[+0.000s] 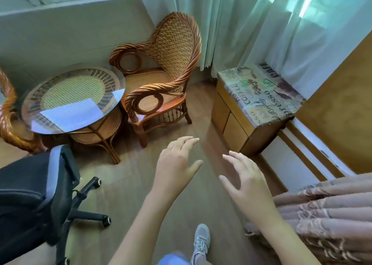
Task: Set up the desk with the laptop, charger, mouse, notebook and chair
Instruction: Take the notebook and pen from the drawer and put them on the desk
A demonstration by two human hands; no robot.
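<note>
A black office chair on wheels [30, 194] stands at the lower left, its star base over the wooden floor. My left hand [177, 162] and my right hand [245, 180] are held out over the floor in the middle, both open with fingers spread and nothing in them. They are well to the right of the office chair and touch nothing. No laptop, charger, mouse or notebook shows in this view.
A round glass-topped rattan table [112, 77] carries white papers [72, 111], with a rattan armchair [167, 67] behind it. A low wooden cabinet [237, 123] with a printed top stands right under curtains. Pink frilled fabric [326, 220] fills the lower right. My grey shoe [201, 240] is on the floor.
</note>
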